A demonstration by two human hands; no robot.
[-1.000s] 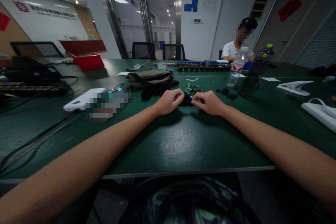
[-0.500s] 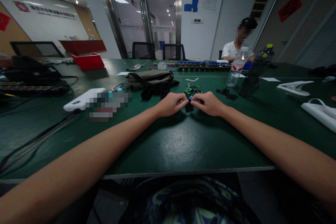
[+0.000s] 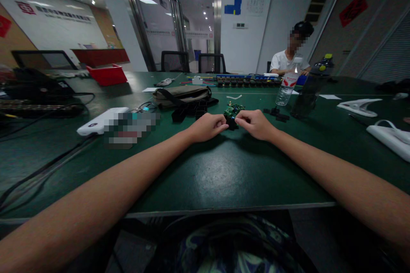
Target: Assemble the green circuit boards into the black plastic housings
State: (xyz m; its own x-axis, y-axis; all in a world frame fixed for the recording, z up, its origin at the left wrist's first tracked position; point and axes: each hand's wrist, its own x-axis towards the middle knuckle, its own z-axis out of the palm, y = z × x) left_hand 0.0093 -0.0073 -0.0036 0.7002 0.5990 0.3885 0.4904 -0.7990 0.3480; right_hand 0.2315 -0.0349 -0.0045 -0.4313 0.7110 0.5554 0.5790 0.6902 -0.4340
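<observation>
Above the green table, my left hand point(image 3: 209, 128) is closed, thumb and forefinger pinched on a small black part point(image 3: 232, 124). My right hand point(image 3: 256, 125) is closed too, its fingertips pinched at the part's right side. What lies between those right fingertips is too small to make out. A speck of blue shows on the part near them. Just behind the hands lie small green circuit boards point(image 3: 235, 107), partly covered by the fingers. Several small black pieces point(image 3: 277, 114) are scattered to the right of my right hand.
Behind my left hand are a grey-brown pouch point(image 3: 182, 95) and black open holders point(image 3: 188, 113). A white power bank point(image 3: 101, 122) with cables is at left. A clear bottle point(image 3: 286, 90) and a dark bottle point(image 3: 309, 89) stand at right. A person point(image 3: 285, 60) sits across the table.
The black part has tipped up and away from me, showing less of its lower end. My right hand has shifted slightly right; my left hand has barely moved.
</observation>
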